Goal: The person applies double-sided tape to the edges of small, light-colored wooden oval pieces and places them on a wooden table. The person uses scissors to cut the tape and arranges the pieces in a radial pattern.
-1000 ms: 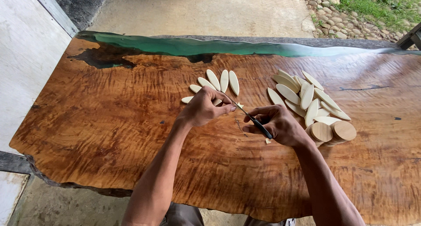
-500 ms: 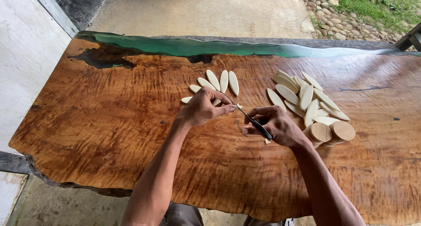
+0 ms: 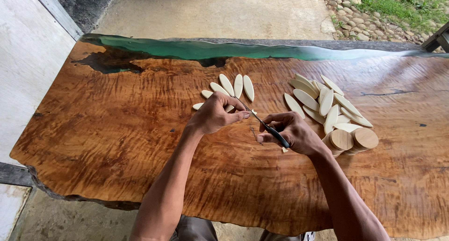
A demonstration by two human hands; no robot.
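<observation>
My left hand (image 3: pixel 215 114) is closed around a pale oval wooden piece, mostly hidden under the fingers, on the wooden slab table (image 3: pixel 117 143). A thin knife (image 3: pixel 269 128) with a dark handle is gripped in my right hand (image 3: pixel 292 132), its blade pointing toward the left hand's fingertips. Just beyond the left hand, a fan of pale oval wooden pieces (image 3: pixel 234 86) lies on the table. A bigger pile of the same oval pieces (image 3: pixel 325 100) sits right of my right hand, with two stacks of round wooden discs (image 3: pixel 353 140) beside it.
The table has a green resin strip (image 3: pixel 196 49) along its far edge and a rough live edge near me. Small pale shavings (image 3: pixel 284 150) lie under my right hand. Beyond are a concrete floor, stones and grass; a white wall stands at left.
Both hands stay in nearly the same place. The knife blade has shifted slightly against the piece held in my left hand.
</observation>
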